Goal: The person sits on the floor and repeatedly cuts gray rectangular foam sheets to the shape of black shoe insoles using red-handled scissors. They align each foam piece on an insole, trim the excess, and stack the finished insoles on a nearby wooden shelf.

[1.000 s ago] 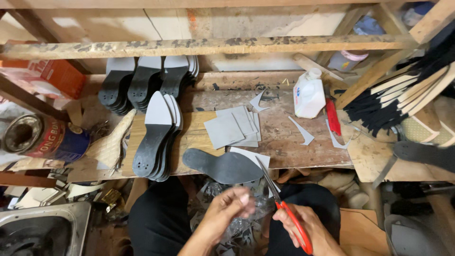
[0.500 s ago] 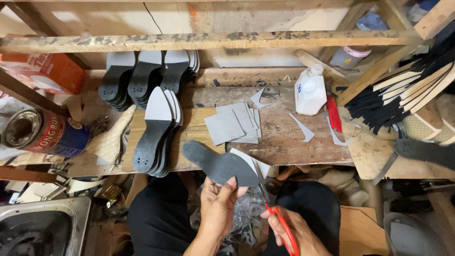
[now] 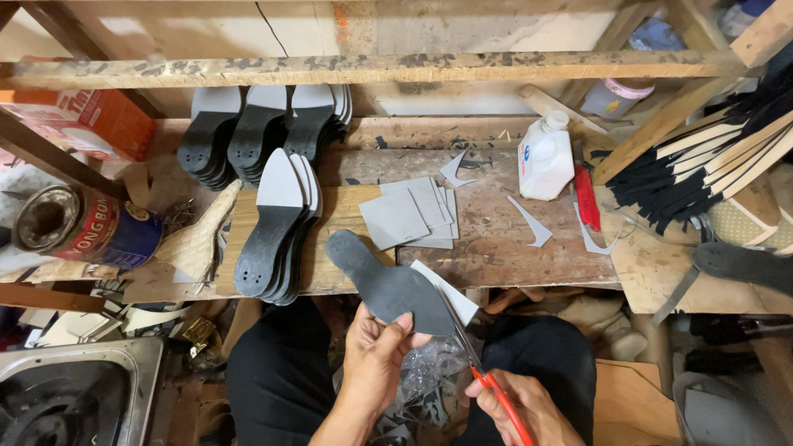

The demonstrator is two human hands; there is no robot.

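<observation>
1. The left hand [image 3: 376, 355] grips the dark sole [image 3: 388, 285] by its wide end, thumb on top and fingers underneath. The sole is held in the air just in front of the bench [image 3: 496, 239], heel end pointing up and left. That grip looks sound; I would keep it close to the cut line so the sole cannot flap.
2. The right hand [image 3: 529, 409] is clenched round the red handles of the scissors [image 3: 475, 355]. The blades run up along the right edge of the sole, where a pale grey sheet [image 3: 450, 293] sticks out from behind it.
3. To trim well, let the dark edge guide the blades, so only the grey overhang comes off.
4. Turn the sole with the left hand instead of twisting the scissors. The curve at the wide end calls for short bites, not 1 long cut.
5. Keep the left thumb back from the blades; it sits near them now, which I judge the main risk.
6. Offcuts will likely drop into the lap, where clear plastic [image 3: 429, 372] already lies.
7. A stack of soles [image 3: 273, 227] lies on the bench to the left, with grey squares [image 3: 409, 215] beside it, both well apart from the hands.
</observation>
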